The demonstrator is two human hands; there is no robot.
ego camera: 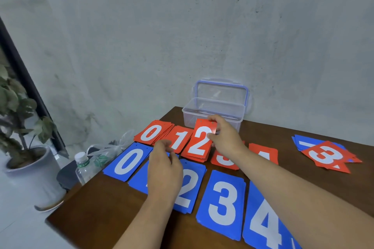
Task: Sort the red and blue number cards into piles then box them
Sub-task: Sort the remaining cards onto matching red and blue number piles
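A: Hand status?

B: Right hand (224,135): the red 2 card (199,139) is pinched at its far right corner between thumb and fingertips. The card is held tilted, far edge raised in front of the box, near end over the red 2 pile (194,158). Left hand (165,166): fingers loosely bent, nothing seen gripped. It is held over the blue 1 pile (139,180), fingertips at the near edge of the red 1 pile (180,139). Contact cannot be told.

A: Card layout?

B: Two rows are laid on the table (101,208).
- Far row: red 0 pile (151,132), red 1 pile, red 2 pile, red 3 pile (220,159) half hidden by the right forearm, red 4 card (263,154).
- Near row: blue 0 pile (127,161), blue 1 pile, blue 2 pile (190,188), blue 3 pile (221,202), blue 4 pile (263,224).
- A mixed heap (323,154), a red 3 on blue cards, is seen well apart at the right.

A: Box?

B: The clear box (190,122) is placed at the far table edge, just behind the red 2 pile, with its lid (222,91) stood open.
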